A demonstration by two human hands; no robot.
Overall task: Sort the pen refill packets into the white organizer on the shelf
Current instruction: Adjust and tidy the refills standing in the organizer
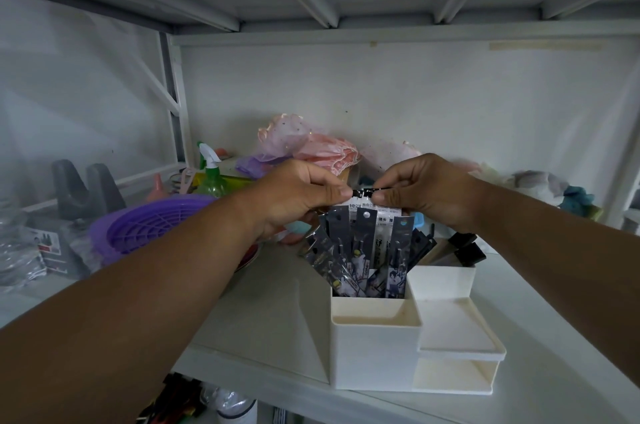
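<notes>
A white organizer [375, 351] stands on the shelf, with tall bins at the back and low trays at the front right. Several dark pen refill packets [362, 259] fan upright out of its tall left bin. More dark packets [464, 248] lean in the right rear bin. Above the fan, my left hand [298, 196] and my right hand [424, 193] pinch the top edge of a stack of refill packets [363, 194] between thumbs and forefingers. Behind the dark fan, the white lower parts of that stack drop toward the left bin.
A purple basket [145, 224] sits left of my left arm, a green spray bottle [211, 177] behind it. Pink and purple fabric [304, 146] is piled at the back wall. Grey stands [86, 193] and plastic bags lie far left. Soft toys [554, 189] are at right.
</notes>
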